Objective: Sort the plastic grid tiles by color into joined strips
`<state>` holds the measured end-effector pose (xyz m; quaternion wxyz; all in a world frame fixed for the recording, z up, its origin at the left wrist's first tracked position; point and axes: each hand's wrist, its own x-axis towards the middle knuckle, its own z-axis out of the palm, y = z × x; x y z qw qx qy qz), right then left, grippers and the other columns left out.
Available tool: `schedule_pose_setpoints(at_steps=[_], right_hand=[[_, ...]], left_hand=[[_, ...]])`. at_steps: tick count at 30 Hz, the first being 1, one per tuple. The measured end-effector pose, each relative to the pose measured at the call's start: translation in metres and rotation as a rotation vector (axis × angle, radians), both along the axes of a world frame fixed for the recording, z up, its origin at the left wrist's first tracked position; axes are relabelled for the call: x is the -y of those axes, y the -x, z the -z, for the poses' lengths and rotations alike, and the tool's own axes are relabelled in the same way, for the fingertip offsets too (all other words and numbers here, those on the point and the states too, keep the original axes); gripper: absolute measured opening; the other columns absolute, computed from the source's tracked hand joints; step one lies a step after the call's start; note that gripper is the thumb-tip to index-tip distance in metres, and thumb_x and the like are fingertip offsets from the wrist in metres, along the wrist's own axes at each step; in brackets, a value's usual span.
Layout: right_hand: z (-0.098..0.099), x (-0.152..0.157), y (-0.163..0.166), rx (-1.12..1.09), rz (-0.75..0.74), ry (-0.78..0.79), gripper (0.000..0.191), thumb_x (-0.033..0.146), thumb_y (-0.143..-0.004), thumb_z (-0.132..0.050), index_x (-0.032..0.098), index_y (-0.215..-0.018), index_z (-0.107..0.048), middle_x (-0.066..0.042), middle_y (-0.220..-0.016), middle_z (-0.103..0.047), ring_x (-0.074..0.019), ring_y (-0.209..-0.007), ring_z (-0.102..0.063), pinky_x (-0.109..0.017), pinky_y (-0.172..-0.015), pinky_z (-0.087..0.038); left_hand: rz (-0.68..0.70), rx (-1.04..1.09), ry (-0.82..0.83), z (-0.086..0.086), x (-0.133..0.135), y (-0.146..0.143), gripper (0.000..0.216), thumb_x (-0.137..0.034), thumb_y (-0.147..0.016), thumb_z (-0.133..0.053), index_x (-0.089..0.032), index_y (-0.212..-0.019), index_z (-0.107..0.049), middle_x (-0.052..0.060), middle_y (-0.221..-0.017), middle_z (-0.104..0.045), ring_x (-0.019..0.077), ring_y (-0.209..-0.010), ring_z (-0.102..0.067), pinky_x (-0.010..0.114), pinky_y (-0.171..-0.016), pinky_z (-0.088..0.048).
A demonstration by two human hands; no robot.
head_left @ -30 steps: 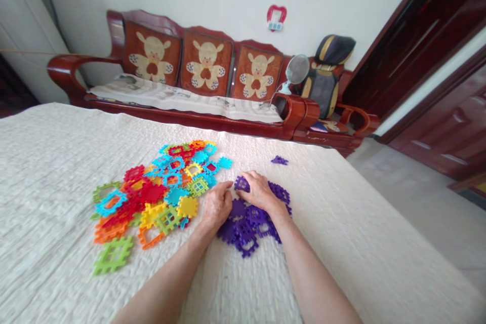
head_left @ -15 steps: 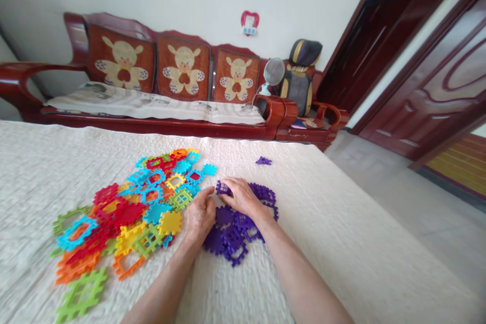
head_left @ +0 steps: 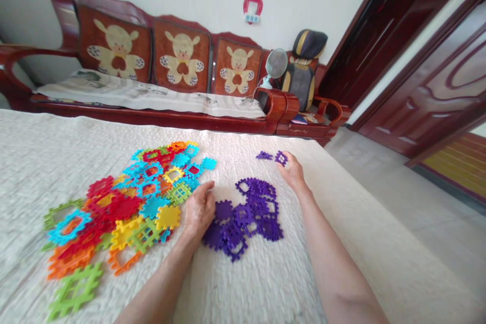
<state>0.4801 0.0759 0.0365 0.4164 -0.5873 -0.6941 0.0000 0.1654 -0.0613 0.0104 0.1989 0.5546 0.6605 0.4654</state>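
A heap of purple plastic interlocking tiles point(head_left: 246, 215) lies on the cream quilted bed cover point(head_left: 341, 243). My left hand point(head_left: 200, 210) rests beside the heap's left edge with fingers curled, touching the cover between the purple heap and a multicoloured pile of tiles point(head_left: 129, 202). My right hand point(head_left: 291, 169) is stretched out to the far right and pinches a single purple tile point(head_left: 281, 158). This tile sits right next to another lone purple tile point(head_left: 262, 155) lying on the cover.
A green tile point(head_left: 72, 291) lies at the front left of the coloured pile. Behind the bed stands a dark red wooden bench point(head_left: 170, 111) with bear cushions, a small fan point(head_left: 275, 66) and a bag point(head_left: 304, 68). Wooden doors point(head_left: 429, 71) are at the right.
My right hand has left the purple heap and moved up and right with one purple tile toward the lone tile. My left hand has stayed by the heap.
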Motion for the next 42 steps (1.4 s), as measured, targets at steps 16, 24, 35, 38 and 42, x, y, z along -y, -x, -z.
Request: schedule_pose_setpoints(at_steps=[16,24,35,38,42], right_hand=[[0.038,0.006,0.013,-0.041,-0.002,0.005,0.046,0.032,-0.071,-0.058,0.016,-0.115,-0.059,-0.014,-0.118,-0.061,-0.0272,-0.113,-0.056,-0.043,-0.1,-0.045],[0.034,0.01,0.016,-0.005,-0.053,0.063,0.049,0.029,-0.072,-0.057,0.017,-0.119,-0.058,-0.013,-0.123,-0.061,-0.0274,-0.115,-0.057,-0.044,-0.103,-0.043],[0.038,-0.002,0.015,-0.035,-0.073,-0.012,0.048,0.03,-0.074,-0.056,0.016,-0.119,-0.057,-0.014,-0.126,-0.06,-0.0262,-0.118,-0.056,-0.045,-0.104,-0.043],[0.036,-0.016,0.014,-0.008,-0.089,-0.009,0.047,0.028,-0.074,-0.054,0.017,-0.119,-0.056,-0.014,-0.128,-0.06,-0.0251,-0.12,-0.055,-0.045,-0.104,-0.043],[0.032,-0.032,0.017,0.037,-0.121,-0.026,0.046,0.024,-0.073,-0.053,0.015,-0.118,-0.057,-0.015,-0.127,-0.06,-0.0249,-0.121,-0.054,-0.046,-0.108,-0.039]], left_hand=[[-0.013,0.023,0.045,-0.006,0.002,0.001,0.038,-0.028,-0.08,-0.045,-0.018,-0.107,-0.07,0.003,-0.087,-0.073,0.0188,-0.082,-0.068,0.031,-0.084,-0.053],[-0.009,0.015,0.045,-0.006,0.002,0.001,0.037,-0.026,-0.081,-0.045,-0.018,-0.108,-0.07,0.004,-0.094,-0.074,0.0191,-0.088,-0.068,0.032,-0.089,-0.052],[0.004,0.019,0.018,-0.002,0.001,0.001,0.036,-0.027,-0.081,-0.046,-0.018,-0.106,-0.07,0.005,-0.096,-0.074,0.0196,-0.088,-0.069,0.033,-0.088,-0.053],[0.009,0.015,0.004,0.001,0.0,0.002,0.036,-0.028,-0.081,-0.046,-0.019,-0.105,-0.07,0.004,-0.089,-0.074,0.0192,-0.082,-0.069,0.033,-0.084,-0.054],[0.015,-0.009,-0.006,0.002,-0.001,0.003,0.035,-0.028,-0.08,-0.046,-0.02,-0.104,-0.071,0.003,-0.079,-0.072,0.0185,-0.076,-0.069,0.031,-0.078,-0.055]])
